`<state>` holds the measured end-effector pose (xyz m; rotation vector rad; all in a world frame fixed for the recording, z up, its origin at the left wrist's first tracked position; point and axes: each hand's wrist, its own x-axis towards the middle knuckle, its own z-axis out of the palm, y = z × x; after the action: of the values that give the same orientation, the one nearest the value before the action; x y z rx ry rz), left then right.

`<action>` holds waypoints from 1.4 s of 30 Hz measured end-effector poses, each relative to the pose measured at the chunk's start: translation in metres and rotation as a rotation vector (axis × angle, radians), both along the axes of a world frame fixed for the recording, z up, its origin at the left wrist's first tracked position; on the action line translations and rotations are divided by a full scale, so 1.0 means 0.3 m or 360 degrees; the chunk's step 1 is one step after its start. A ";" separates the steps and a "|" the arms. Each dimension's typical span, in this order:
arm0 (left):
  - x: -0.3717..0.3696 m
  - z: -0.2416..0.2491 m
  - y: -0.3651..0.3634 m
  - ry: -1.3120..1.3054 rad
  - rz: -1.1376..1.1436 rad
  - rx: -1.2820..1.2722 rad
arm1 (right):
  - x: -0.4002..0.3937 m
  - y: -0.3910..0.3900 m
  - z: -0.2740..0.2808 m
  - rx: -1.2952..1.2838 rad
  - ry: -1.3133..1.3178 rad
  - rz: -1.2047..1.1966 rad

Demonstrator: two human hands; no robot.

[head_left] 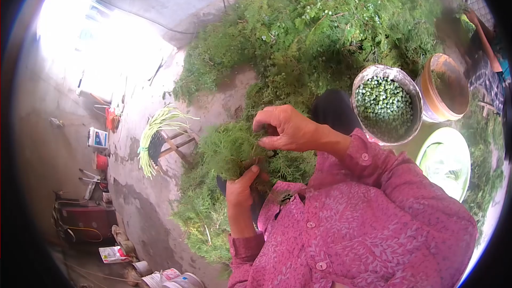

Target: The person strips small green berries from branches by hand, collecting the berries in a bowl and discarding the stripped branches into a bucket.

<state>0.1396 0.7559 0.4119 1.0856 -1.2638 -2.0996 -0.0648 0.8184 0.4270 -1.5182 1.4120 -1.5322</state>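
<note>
My left hand (241,197) is closed on a feathery green branch (226,152), its thumb pressed against the stems. Just above and to the right, my right hand (288,128) is at the branch's edge with fingers curled towards the thumb; whatever is between the fingertips is too small to make out. More cut evergreen branches (314,26) are heaped beyond my hands and under them. To the right of my right hand stands a bucket (360,82) with many small round green cones or berries (385,101) in it.
Beside that bucket are an orange-rimmed bucket (426,82) and a pale green basin (463,165). Another person's arm (485,42) shows at the far right. A small stool (176,146) with long green stalks (152,138) stands left. Containers and a dark red machine (88,216) line the wall.
</note>
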 end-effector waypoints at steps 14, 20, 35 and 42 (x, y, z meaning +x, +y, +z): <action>0.060 0.067 -0.004 -0.0059 0.0077 -0.0075 | -0.161 0.036 -0.110 -0.0181 0.1145 -0.0555; 0.129 -0.007 -0.075 0.0458 -0.0192 0.0339 | -0.087 0.081 -0.134 0.0487 -0.1838 0.0609; 0.065 -0.004 -0.031 0.0323 -0.0068 0.0308 | 0.132 0.008 -0.137 0.0461 -0.1217 0.0490; 0.173 0.074 -0.017 -0.0022 0.0136 -0.0065 | -0.059 0.113 0.019 0.0643 -0.0692 0.0373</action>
<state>0.1915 0.7509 0.4340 1.1182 -1.2387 -1.9981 -0.0825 0.8523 0.4328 -0.9934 1.1534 -1.2437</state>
